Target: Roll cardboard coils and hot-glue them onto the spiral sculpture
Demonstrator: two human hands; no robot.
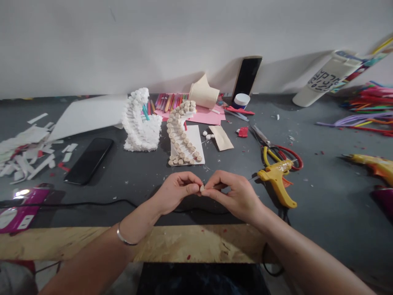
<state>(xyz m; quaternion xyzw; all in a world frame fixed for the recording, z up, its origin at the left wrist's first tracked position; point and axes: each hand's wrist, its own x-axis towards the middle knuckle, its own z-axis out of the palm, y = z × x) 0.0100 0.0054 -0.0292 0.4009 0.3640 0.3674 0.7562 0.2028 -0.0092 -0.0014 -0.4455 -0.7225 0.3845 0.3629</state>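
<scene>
My left hand [177,190] and my right hand [233,193] meet over the grey table [322,196] near its front edge. Both pinch one small rolled paper piece [202,188] between their fingertips. Just beyond the hands stands a curved model of beige paper rolls [181,135] on a white card, and to its left a similar white curved model [140,121]. A yellow glue gun [278,177] lies right of my right hand.
A black phone [89,159] lies at the left, with white paper scraps [21,151] beyond it. Red-handled scissors [278,149], a paper cup [204,93], pink paper, markers, a second phone leaning on the wall [246,76], a black cable [92,202] and colourful strips [368,106] surround the area.
</scene>
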